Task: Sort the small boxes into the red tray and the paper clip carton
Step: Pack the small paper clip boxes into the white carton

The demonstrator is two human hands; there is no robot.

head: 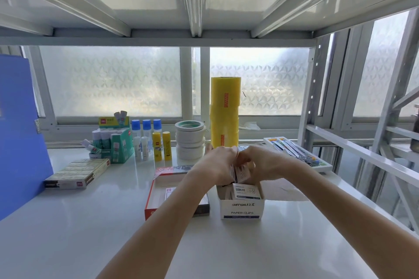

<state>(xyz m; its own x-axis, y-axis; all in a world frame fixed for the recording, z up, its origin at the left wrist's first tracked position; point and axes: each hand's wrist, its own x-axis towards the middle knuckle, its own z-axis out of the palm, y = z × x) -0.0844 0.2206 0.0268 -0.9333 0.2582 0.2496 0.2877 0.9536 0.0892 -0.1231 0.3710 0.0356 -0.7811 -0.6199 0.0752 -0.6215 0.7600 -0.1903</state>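
Both hands met above the back of the paper clip carton (242,207), the left hand (218,163) and right hand (260,161) pinching a cluster of small boxes (240,173) between their fingers, probably to steady them for sorting. The boxes were white with dark print. The red tray (151,199) sat just left of the carton, mid-tabletop (90,222).

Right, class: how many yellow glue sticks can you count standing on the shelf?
2. Both stand upright side by side behind the red tray: the left glue stick and the right glue stick, just left of the stack of white tape rolls. More may be hidden.
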